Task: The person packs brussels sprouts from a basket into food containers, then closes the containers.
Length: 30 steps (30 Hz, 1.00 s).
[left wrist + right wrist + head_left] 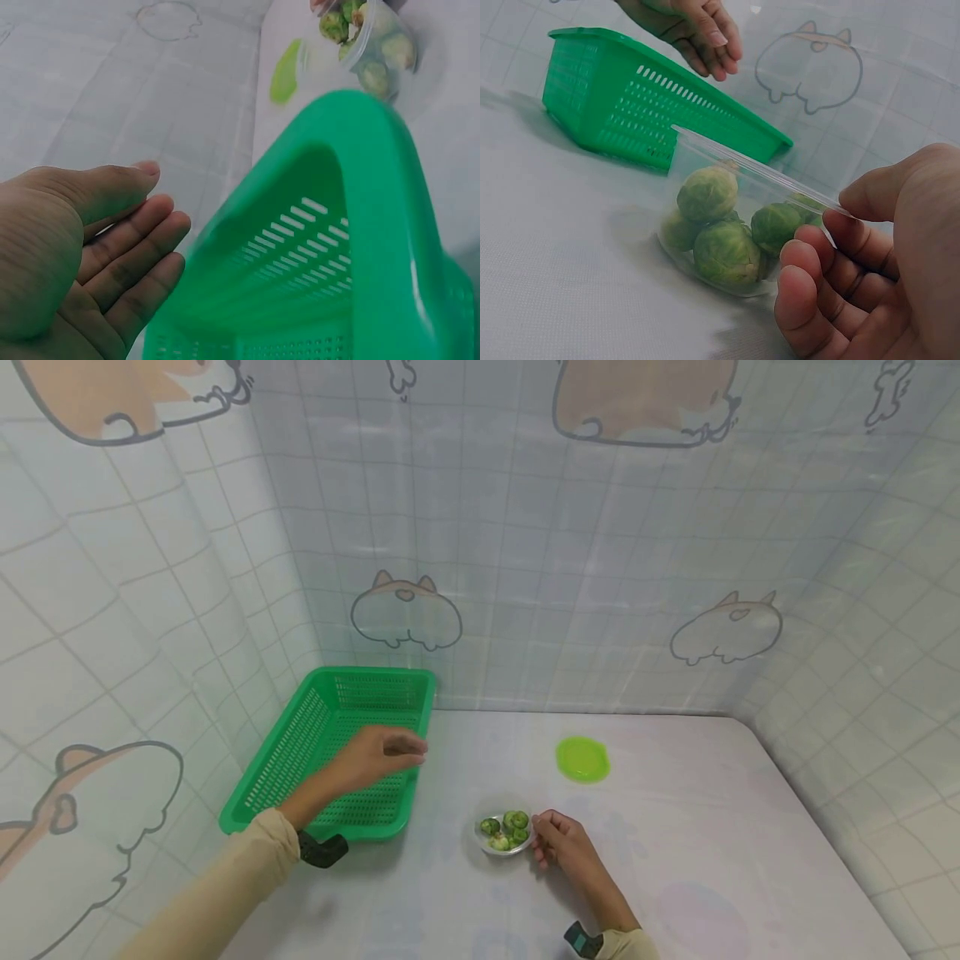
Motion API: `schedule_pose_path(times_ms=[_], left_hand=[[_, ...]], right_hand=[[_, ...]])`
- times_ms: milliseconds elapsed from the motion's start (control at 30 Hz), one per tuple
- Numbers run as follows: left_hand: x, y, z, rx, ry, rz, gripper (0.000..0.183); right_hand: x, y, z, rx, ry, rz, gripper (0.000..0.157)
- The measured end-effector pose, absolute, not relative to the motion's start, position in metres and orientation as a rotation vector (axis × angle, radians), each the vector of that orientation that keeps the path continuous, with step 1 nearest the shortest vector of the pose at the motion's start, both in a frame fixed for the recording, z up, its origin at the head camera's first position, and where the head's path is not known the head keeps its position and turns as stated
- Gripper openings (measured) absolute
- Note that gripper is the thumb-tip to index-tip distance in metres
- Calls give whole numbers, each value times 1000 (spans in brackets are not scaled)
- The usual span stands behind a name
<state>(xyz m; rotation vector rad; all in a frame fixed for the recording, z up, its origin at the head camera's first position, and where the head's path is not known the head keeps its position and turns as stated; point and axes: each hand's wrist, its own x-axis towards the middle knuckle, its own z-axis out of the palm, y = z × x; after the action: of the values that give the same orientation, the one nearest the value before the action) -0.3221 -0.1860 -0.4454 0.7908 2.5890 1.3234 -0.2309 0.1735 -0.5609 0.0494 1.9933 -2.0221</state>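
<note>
While your right hand pinched its rim between thumb and forefinger, the clear container lay just to the left of that hand, low over the white table; whether its base bore fully on the surface could not be told. Your thumb was above the rim and your forefinger below it, the other fingers bent loosely beside the wall.

The container was see-through and looked to be plastic, with a thin lip and several green Brussels sprouts heaped inside, some paler than others. Its mouth faced upward. From above its outline was near round, so neither direction stood out as a long axis.

To the left stood the green basket, slatted and rectangular, its long side running away from you and slanting rightward. Your left hand hung over its right side, fingers gently bent, with a gap between thumb and fingertips and nothing in its hold. Beyond the container, a little to the right, a lime-green lid lay flat on the table. Behind everything hung pale gridded sheeting printed with cartoon dogs.
</note>
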Motion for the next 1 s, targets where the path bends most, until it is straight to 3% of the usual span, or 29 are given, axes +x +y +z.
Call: schedule_pose_path(times_ms=[367,633,1000], left_hand=[[-330,-209,-451,762,2614,1307,30],[-342,-226,-460,728,2706,1240,21],[-363,-246,-473,629,2773,1161,26]], right_hand=[[-231,174,-561,47,1990,-2026,30],[-231,174,-561,47,1987,-2025,30],[-231,175,-563,37,1993,-2019,31]])
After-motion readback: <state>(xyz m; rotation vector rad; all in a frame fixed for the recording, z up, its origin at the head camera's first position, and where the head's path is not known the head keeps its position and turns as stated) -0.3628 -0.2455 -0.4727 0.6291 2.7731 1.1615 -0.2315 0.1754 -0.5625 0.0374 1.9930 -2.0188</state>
